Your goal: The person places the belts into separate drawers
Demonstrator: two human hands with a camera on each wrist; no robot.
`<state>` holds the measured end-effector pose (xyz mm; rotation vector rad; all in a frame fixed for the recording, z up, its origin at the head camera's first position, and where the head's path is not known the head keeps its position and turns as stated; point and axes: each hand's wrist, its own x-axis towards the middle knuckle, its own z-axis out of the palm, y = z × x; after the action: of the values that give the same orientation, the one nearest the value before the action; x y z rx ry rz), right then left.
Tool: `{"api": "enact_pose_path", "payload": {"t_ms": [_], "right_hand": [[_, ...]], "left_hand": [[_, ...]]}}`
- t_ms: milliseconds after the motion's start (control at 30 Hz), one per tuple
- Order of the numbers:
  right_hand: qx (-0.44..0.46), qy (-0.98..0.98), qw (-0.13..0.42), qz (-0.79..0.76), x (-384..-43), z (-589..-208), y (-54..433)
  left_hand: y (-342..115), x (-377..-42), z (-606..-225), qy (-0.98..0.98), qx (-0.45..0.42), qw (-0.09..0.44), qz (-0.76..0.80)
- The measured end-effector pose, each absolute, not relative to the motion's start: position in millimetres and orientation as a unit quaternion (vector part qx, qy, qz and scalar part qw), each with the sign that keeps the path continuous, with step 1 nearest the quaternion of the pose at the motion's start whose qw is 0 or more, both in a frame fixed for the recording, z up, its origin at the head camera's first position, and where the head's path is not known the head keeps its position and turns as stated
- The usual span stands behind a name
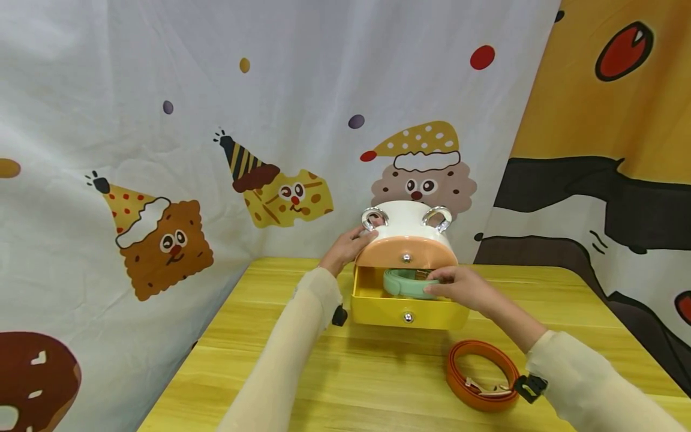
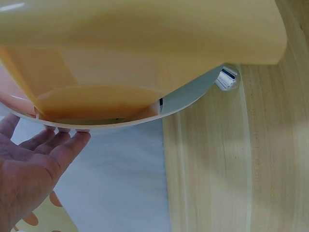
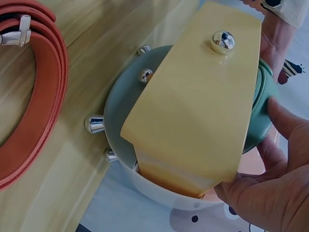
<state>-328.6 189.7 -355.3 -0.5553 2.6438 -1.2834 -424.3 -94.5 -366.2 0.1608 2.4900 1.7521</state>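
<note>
A small round-topped drawer cabinet (image 1: 406, 215) with silver ear-like loops stands on the table, its yellow drawer (image 1: 378, 312) pulled out and its orange drawer (image 1: 385, 254) closed. In the open drawer sits a coiled mint-green belt (image 1: 402, 285), its buckle partly showing at the back. The right hand (image 1: 461, 288) pinches the coil at its right side, thumb in front. At the cabinet's left side the left hand (image 1: 348, 246) rests with fairly straight fingers; the left wrist view shows its fingertips (image 2: 77, 137) touching the cabinet's outer shell.
A coiled orange-brown belt (image 1: 459, 384) with a metal buckle lies on the wooden table (image 1: 378, 384), in front of the cabinet and close to the right forearm. A printed cloth (image 1: 302, 90) hangs behind the table.
</note>
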Motion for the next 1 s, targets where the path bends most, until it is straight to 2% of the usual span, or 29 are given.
{"api": "enact_pose_path", "payload": {"t_ms": [400,1000], "right_hand": [[-0.186,0.903,0.016,-0.387,-333,-368,176],[-0.156,0.899,-0.005,-0.409,-323,-361,175]], "left_hand": [[-94,-424,-366,0.812,0.054,0.045,0.579],[-94,-422,-365,0.816,0.051,0.044,0.575]]}}
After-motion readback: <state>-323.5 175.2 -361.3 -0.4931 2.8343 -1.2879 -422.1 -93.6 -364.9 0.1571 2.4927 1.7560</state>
